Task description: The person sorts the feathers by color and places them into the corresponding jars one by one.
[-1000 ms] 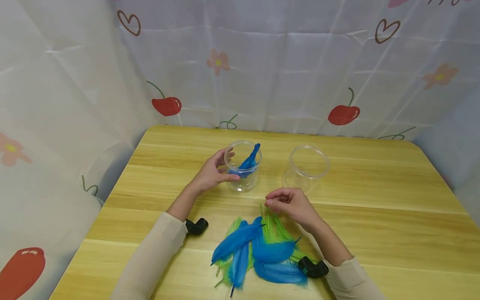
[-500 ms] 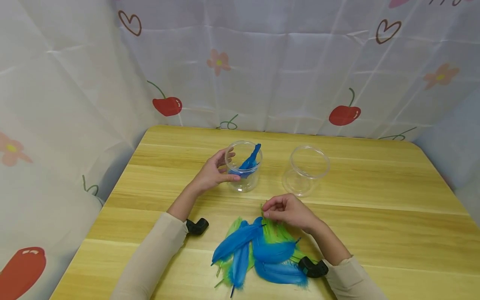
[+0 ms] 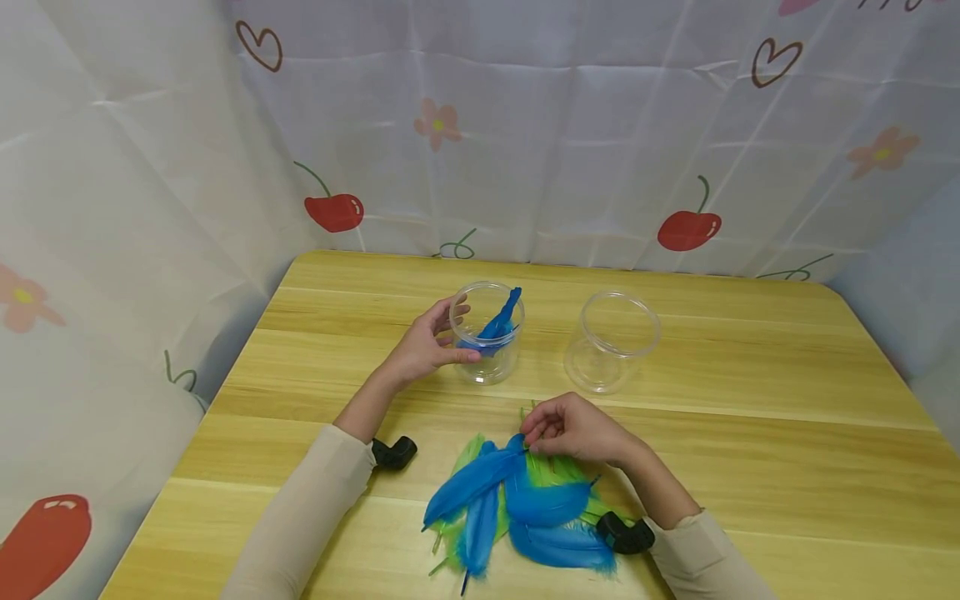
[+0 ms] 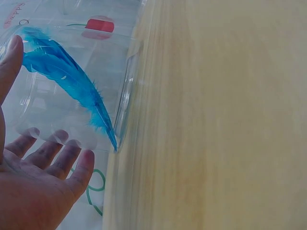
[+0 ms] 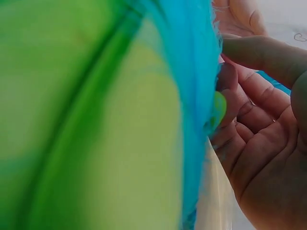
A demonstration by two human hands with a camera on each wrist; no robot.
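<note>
My left hand holds a clear plastic jar, thumb on the near side and fingers behind it. Inside the jar leans a blue feather, its quill pointing to the open rim. My right hand is over the top of a pile of feathers, thumb and curled fingers at the quill end of a blue feather. More blue feathers lie over green feathers. In the right wrist view, blurred green and blue feathers hide part of the fingertips of the right hand.
A second clear plastic jar stands to the right of the held one, with nothing inside. The wooden table meets a printed curtain at the back. Black devices sit at both wrists.
My right hand has moved down and slightly left, from the green quills to the quill end of the blue feather. The left hand and both jars have stayed in place.
</note>
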